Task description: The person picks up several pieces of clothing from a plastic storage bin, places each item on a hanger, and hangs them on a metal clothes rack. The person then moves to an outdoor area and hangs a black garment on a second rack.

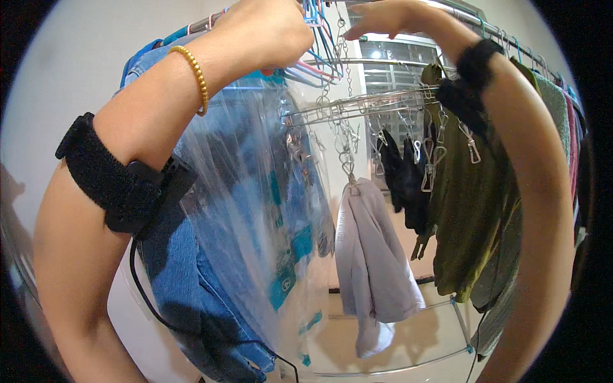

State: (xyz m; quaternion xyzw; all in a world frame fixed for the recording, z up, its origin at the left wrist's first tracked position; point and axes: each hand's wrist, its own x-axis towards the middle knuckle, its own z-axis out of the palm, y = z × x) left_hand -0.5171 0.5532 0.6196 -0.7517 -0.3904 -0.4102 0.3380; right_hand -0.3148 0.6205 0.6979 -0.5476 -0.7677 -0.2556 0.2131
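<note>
My left hand (280, 33) is curled at the top of the picture, beside a bunch of blue, pink and dark plastic clothes hangers (321, 69). Its fingers are turned away, so I cannot tell whether they grip the hangers. My right hand (395, 19) reaches in from the right, fingers apart and blurred, close to the metal chain (341, 38). Below hangs a stainless steel clip drying rack (364, 103). Its clips hold a pale grey cloth (371, 258) bearing writing and black small garments (407, 182).
At left, a clear plastic garment bag (244, 191) with teal print hangs beside blue denim (175, 268). An olive garment (459, 230) hangs at right. A metal rail (517, 43) carries more hangers at upper right. A thin metal frame (407, 368) stands low down.
</note>
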